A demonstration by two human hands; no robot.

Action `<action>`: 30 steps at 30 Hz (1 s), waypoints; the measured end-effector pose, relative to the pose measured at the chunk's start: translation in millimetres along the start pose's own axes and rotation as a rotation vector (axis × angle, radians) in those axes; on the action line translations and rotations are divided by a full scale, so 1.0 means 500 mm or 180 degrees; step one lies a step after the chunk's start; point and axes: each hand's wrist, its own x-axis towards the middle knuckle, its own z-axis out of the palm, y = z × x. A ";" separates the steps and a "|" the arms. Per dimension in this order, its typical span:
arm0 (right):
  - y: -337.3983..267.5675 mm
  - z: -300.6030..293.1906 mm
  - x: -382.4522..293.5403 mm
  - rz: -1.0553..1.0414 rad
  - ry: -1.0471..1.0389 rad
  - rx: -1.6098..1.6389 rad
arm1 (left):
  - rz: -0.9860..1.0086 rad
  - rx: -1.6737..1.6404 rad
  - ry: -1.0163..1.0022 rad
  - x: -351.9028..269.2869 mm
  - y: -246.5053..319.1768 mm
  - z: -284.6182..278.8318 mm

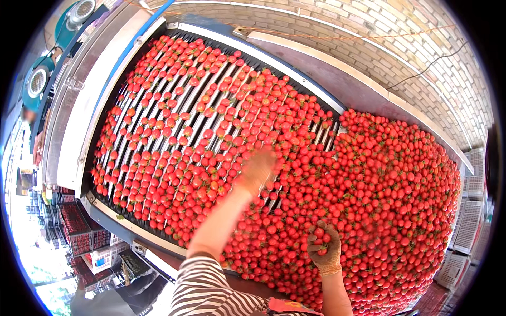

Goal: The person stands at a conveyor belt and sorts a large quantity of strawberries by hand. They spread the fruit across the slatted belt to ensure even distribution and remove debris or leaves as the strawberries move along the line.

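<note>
Small red tomatoes with green calyxes [379,189] lie heaped at the right and spread leftward over a conveyor of metal rollers [193,118]. My left hand [257,170], in a brown work glove and blurred, is over the tomatoes at the near end of the rollers; its fingers and anything under them cannot be made out. Lower right, my right hand [326,249], gloved alike, has its palm turned up with its fingers curled round a few tomatoes, above the heap.
Metal side rails [261,51] edge the conveyor, and a blue hose [132,43] crosses its far end. Green motors [38,82] stand beyond. A brick wall [395,23] runs along the top. Crates [77,219] of tomatoes are stacked lower left, pale crates [468,225] at the right.
</note>
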 end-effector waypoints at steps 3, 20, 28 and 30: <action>-0.004 -0.017 -0.004 -0.0036 -0.0039 -0.0056 | -0.0376 0.2677 0.1685 0.146 -0.234 -0.133; -0.028 -0.070 0.003 0.0071 -0.0202 -0.0246 | 0.0666 -0.0397 0.0216 0.102 0.012 0.042; -0.035 -0.062 -0.006 0.0070 -0.0047 -0.0251 | -0.0058 0.0158 -0.1227 0.157 0.136 0.249; -0.037 -0.061 -0.012 0.0052 -0.0034 -0.0132 | 0.0127 -0.0729 -0.1883 0.107 0.165 0.242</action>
